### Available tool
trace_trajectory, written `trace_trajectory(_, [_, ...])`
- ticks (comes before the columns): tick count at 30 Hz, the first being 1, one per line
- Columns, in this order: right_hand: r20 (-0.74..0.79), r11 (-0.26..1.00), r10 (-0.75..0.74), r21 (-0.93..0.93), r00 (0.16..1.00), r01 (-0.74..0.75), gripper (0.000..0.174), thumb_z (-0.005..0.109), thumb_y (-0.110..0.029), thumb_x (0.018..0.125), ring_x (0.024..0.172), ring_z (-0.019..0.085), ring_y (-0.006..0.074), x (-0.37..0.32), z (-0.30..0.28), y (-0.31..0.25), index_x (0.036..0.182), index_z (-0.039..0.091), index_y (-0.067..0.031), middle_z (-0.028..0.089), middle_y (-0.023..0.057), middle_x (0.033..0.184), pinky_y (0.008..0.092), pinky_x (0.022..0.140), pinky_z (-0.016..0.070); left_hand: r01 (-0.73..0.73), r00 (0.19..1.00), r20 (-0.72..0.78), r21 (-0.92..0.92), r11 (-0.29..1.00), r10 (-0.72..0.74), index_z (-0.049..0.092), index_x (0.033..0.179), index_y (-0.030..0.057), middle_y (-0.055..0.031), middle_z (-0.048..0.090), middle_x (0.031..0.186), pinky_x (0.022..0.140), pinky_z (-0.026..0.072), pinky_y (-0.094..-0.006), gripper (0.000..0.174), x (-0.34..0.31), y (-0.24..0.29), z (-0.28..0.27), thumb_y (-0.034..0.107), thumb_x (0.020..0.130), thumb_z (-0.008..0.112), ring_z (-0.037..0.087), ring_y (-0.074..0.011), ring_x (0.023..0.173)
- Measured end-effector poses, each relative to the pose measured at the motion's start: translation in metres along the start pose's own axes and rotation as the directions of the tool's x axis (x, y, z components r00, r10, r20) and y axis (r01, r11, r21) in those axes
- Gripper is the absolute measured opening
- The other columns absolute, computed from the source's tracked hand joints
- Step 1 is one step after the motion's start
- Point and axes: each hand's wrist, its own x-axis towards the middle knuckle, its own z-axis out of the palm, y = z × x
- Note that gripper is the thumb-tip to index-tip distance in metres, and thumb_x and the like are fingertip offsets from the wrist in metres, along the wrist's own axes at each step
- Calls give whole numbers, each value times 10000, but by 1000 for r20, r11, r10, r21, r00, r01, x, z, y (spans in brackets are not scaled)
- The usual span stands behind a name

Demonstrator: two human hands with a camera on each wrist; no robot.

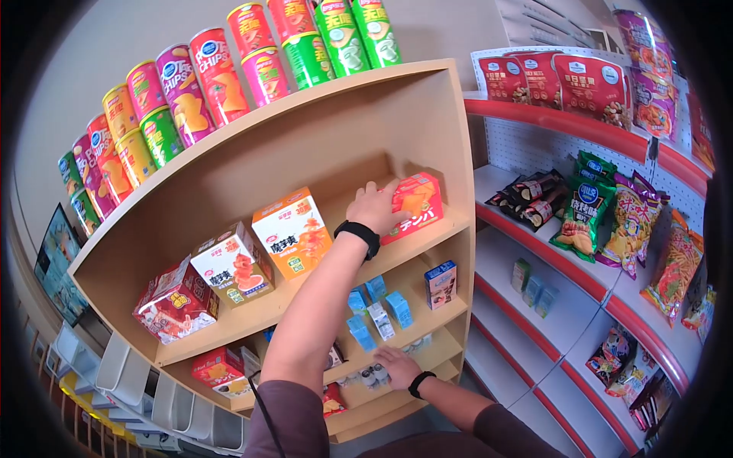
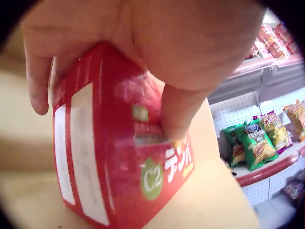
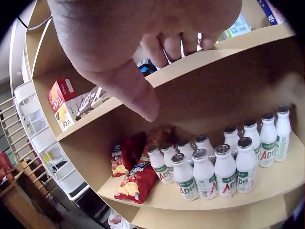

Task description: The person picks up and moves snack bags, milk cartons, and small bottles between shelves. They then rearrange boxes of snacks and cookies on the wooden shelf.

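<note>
My left hand (image 1: 374, 210) grips a red box (image 1: 418, 204) at the right end of the wooden unit's upper shelf. In the left wrist view, the fingers of that hand (image 2: 138, 47) reach over the red box (image 2: 128, 143) to its far side, and the thumb presses its printed front. The box stands slightly turned on the board. Lower down, my right hand (image 1: 398, 368) is at the front edge of a lower shelf (image 3: 190, 62). In the right wrist view, the fingers of this hand (image 3: 147, 52) lie over that edge, with the thumb extended below; no item shows in its grasp.
Left of the red box stand an orange-white box (image 1: 292, 233), a white-brown box (image 1: 233, 263) and a dark red box (image 1: 177, 301). Chip cans (image 1: 221, 76) line the unit's top. Blue cartons (image 1: 398, 309) and white bottles (image 3: 205, 174) stand below. Red-edged shelves (image 1: 534, 301) hold snack bags at right.
</note>
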Motion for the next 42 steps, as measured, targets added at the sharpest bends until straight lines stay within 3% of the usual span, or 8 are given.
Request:
trace_trajectory(8, [-44, 999, 12, 53, 999, -10, 687, 700, -83, 710, 1438, 352, 312, -4, -8, -6, 1367, 503, -57, 455, 141, 1484, 444, 1203, 265, 46, 999, 9, 170, 984, -48, 382, 1522, 254, -194, 526, 1349, 1027, 489, -458, 813, -2, -21, -4, 545, 838, 711, 532, -370, 1271])
trace_trajectory(12, [-46, 998, 5, 67, 999, -2, 689, 708, -76, 703, 1433, 357, 321, -4, -10, -6, 1361, 505, -55, 459, 137, 1481, 447, 1202, 266, -29, 996, -75, 186, 982, 44, 375, 1528, 223, -214, 490, 1410, 1128, 381, -469, 811, -2, -30, 7, 526, 850, 703, 467, -383, 1332])
trace_trajectory(16, [-40, 998, 3, 56, 999, -1, 712, 724, -85, 697, 1434, 356, 320, -2, -3, -2, 1371, 496, -53, 454, 136, 1487, 450, 1208, 254, -230, 792, -514, 252, 940, 331, 434, 1466, 75, -230, 449, 1447, 1166, 316, -477, 746, -33, -16, 10, 374, 851, 732, 371, -400, 1400])
trace_trajectory(19, [-24, 997, 27, 67, 999, -25, 727, 729, -83, 695, 1437, 346, 333, -3, -8, -7, 1380, 487, -51, 440, 146, 1498, 452, 1213, 245, -534, 677, -603, -6, 845, 423, 500, 1364, 26, -219, 483, 1389, 1112, 385, -474, 581, -92, 5, 1, 217, 863, 725, 432, -417, 1341])
trace_trajectory(23, [-4, 991, 54, 123, 999, -53, 723, 709, -71, 711, 1446, 329, 345, -2, -11, -10, 1394, 475, -39, 432, 158, 1502, 446, 1217, 231, -573, 783, -437, -229, 787, 442, 627, 1195, 55, -173, 578, 1272, 993, 483, -444, 371, -182, 6, 54, 178, 858, 722, 565, -365, 1186])
trace_trajectory(27, [-27, 984, 48, 171, 998, -43, 705, 681, -56, 728, 1457, 313, 343, 0, 2, -3, 1404, 482, -33, 443, 158, 1494, 443, 1225, 218, -156, 988, -90, -638, 754, 128, 643, 1172, 58, -186, 616, 1220, 942, 507, -415, 332, -251, -25, 148, 144, 859, 713, 606, -370, 1117])
trace_trajectory(36, [-19, 998, 37, 50, 999, -36, 752, 736, -55, 703, 1454, 329, 336, -1, -11, -11, 1405, 470, -15, 429, 167, 1511, 449, 1225, 232, 49, 995, -69, -327, 944, -75, 479, 1347, -69, -260, 509, 1377, 1078, 429, -433, 550, -311, -76, 239, 124, 868, 668, 497, -418, 1283])
trace_trajectory(42, [-5, 998, 43, 48, 999, -43, 767, 751, -63, 701, 1460, 321, 332, 0, -11, -12, 1411, 463, -16, 422, 171, 1517, 445, 1225, 234, 180, 978, 134, -171, 969, -158, 363, 1442, -67, -275, 392, 1496, 1187, 302, -445, 740, -319, -92, 293, 173, 831, 707, 354, -416, 1415])
